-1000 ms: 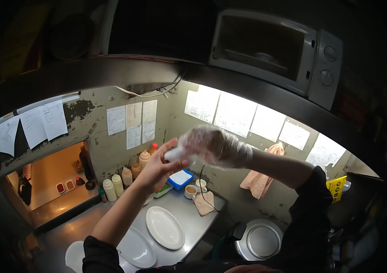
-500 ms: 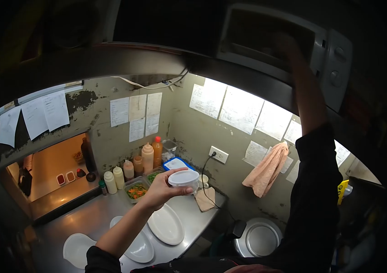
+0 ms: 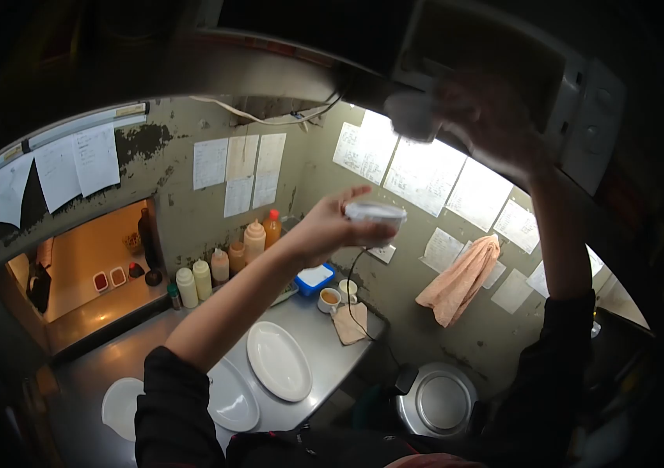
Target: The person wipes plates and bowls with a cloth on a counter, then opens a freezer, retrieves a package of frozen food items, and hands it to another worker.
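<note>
Head view: the left hand (image 3: 336,228) is up above the bench (image 3: 329,359), its fingers wrapped firmly about the sides of a small lidded tub (image 3: 376,212). The tub sits toward two o'clock from that hand, its lid tipped nearly edge-on, its long axis running roughly nine to three. The right hand (image 3: 484,117), blurred and dim before the microwave (image 3: 603,101), seems to have its fingers closed on a pale cup (image 3: 414,117) at nine o'clock from it; the exact grip cannot be told. From the pale cup, the tub lies well apart toward seven o'clock, so the left hand is the nearer to the tub. An oval plate (image 3: 279,363) rests on the bench, toward seven o'clock from the tub.
</note>
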Demonstrator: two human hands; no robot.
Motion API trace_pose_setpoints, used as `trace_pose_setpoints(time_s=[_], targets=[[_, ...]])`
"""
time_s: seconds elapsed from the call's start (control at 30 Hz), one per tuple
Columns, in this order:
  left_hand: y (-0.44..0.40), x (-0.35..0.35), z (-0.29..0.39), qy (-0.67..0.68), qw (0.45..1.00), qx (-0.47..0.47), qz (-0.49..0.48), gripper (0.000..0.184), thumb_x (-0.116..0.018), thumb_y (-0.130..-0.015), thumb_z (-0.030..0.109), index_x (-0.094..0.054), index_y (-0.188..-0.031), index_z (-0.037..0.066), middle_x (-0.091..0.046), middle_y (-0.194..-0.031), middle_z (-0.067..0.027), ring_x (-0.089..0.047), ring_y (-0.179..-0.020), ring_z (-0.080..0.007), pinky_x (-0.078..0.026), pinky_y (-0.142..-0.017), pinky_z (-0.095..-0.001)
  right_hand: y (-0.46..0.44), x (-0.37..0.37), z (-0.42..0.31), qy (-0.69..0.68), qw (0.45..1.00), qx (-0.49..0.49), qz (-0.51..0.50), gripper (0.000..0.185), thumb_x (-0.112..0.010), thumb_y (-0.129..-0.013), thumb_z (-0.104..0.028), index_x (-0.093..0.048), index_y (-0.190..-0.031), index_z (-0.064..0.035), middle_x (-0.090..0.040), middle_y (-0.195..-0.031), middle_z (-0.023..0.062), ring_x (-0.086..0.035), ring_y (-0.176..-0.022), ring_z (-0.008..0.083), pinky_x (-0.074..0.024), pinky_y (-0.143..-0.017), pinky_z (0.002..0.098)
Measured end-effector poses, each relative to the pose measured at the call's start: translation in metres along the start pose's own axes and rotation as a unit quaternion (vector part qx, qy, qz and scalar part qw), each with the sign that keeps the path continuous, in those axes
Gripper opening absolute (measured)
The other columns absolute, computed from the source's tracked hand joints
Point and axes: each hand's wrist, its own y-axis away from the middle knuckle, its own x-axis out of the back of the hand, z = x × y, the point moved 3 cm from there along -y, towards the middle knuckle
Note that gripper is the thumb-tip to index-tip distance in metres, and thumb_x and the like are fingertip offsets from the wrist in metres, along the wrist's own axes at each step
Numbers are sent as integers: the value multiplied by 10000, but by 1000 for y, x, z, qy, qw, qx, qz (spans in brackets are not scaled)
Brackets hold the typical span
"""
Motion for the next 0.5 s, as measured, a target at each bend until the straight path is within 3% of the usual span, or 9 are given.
trace_pose_setpoints(time_s=[0.03,0.07,0.1,0.27,0.37,0.4,0.43,0.5], targets=[[-3,-3,7,10,1000,-15,-1,1032,-831,-664,141,-132,-1387,-89,-563,-1102,-245,-614,-996,-271,-540,-837,-342,9,-13,-28,-10,1000,11,-4,127,-671,-815,-106,-631,-923,-53,-635,-910,90,-665,-783,232,-551,-758,310],[-5,-3,13,2,1000,-28,9,1072,-834,-656,129,-86,-1398,-70,-557,-1106,-260,-614,-995,-280,-545,-828,-349,21,-30,-34,-37,998,51,18,187,-680,-789,-192,-594,-923,-94,-609,-857,62,-626,-802,214,-510,-714,329],[-5,-5,19,-8,999,-40,18,1115,-837,-649,118,-40,-1409,-51,-551,-1111,-275,-614,-994,-288,-550,-819,-356,26,-40,-46,34,994,104,-13,219,-692,-774,-180,-586,-930,-69,-612,-856,71,-624,-792,209,-516,-720,329],[0,2,11,-81,994,-79,-7,1113,-838,-630,84,-85,-1449,126,-553,-1118,-250,-608,-1005,-302,-536,-836,-406,38,-56,-48,-118,986,102,-60,266,-720,-750,-259,-614,-910,-75,-627,-868,49,-623,-785,200,-511,-733,327],[6,5,5,-57,997,-42,-18,1083,-837,-628,77,-123,-1441,135,-552,-1129,-235,-600,-1019,-294,-532,-838,-407,25,-52,-28,-86,990,89,-62,233,-728,-755,-154,-642,-962,-91,-648,-841,42,-638,-763,173,-531,-754,294],[8,7,3,-58,998,-35,-6,1070,-844,-618,77,-151,-1431,134,-556,-1130,-221,-594,-1031,-288,-528,-839,-399,7,-31,-20,-71,985,-78,-133,303,-699,-779,-146,-625,-1072,-127,-646,-997,37,-633,-899,149,-522,-801,270],[9,10,1,-64,997,-31,-4,1070,-844,-618,76,-151,-1431,135,-557,-1130,-220,-592,-1033,-286,-525,-843,-397,-3,-30,21,102,989,-13,-104,337,-647,-822,-131,-581,-1151,-169,-585,-1172,26,-587,-1034,118,-510,-828,244],[12,15,-5,-79,997,-21,0,1071,-845,-617,75,-152,-1432,137,-558,-1130,-217,-589,-1037,-282,-520,-850,-392,-32,-13,99,266,954,-81,-115,332,-615,-829,-203,-584,-1156,-153,-586,-1177,44,-578,-1051,146,-488,-860,262]])
